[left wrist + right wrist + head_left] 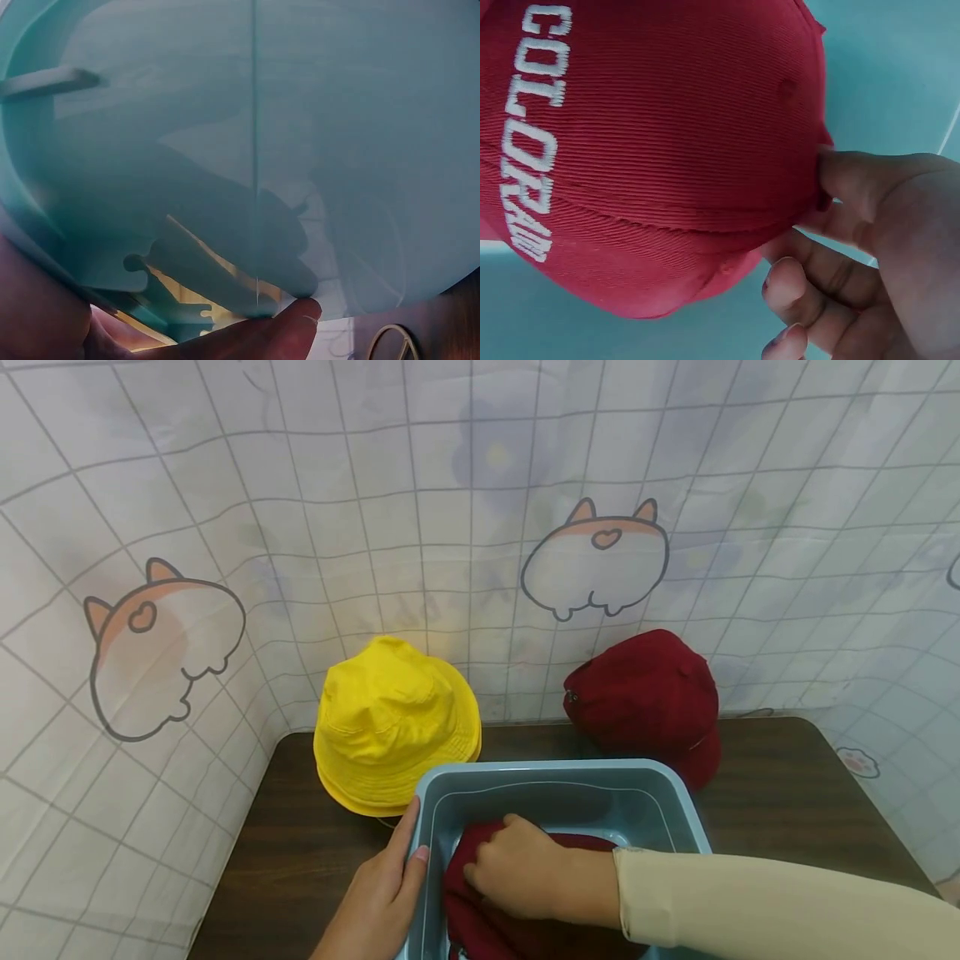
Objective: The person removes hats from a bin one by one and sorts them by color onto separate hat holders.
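A light blue plastic tub (pixel 536 766) stands at the front of the table, with a maroon baseball cap (pixel 472 881) inside it. My right hand (pixel 525 872) reaches into the tub and pinches the edge of this cap. White raised letters show on the cap's (pixel 667 135) front in the right wrist view, where the thumb and index finger of my right hand (pixel 855 247) meet at its edge. Against the tub's left side rests my left hand (pixel 378 893), its fingers fairly straight along the outer wall. The left wrist view shows its fingertips (pixel 300 322) at the tub's edge.
Behind the tub's left corner sits a yellow bucket hat (pixel 390 710), apparently stacked on another yellow brim. More maroon headwear (pixel 648 693) lies behind the tub's right corner. The dark wooden table (pixel 787 793) backs onto a patterned cloth (pixel 480 568).
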Demonstrator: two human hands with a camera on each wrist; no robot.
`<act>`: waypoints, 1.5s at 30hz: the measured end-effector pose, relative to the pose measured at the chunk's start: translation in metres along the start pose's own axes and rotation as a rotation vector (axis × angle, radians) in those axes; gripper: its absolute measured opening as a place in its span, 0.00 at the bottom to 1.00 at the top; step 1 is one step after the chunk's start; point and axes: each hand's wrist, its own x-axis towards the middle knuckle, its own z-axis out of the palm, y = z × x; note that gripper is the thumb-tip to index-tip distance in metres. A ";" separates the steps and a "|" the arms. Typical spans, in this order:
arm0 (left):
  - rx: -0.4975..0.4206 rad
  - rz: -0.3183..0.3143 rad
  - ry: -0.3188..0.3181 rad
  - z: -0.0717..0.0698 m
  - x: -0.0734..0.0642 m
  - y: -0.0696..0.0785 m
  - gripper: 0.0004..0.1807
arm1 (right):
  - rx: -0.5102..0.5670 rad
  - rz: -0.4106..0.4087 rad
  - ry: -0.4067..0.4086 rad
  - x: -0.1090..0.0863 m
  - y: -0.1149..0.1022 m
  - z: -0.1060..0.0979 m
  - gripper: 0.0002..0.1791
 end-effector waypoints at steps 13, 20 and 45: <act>-0.032 0.007 0.000 0.001 -0.001 0.000 0.32 | -0.034 0.004 -0.037 -0.017 0.006 -0.024 0.12; -0.006 0.018 0.026 0.002 -0.001 0.000 0.33 | 0.039 0.074 -0.039 -0.042 0.019 -0.039 0.19; 0.030 0.081 0.062 0.004 -0.002 0.001 0.33 | 0.234 0.280 0.593 -0.147 0.099 -0.168 0.17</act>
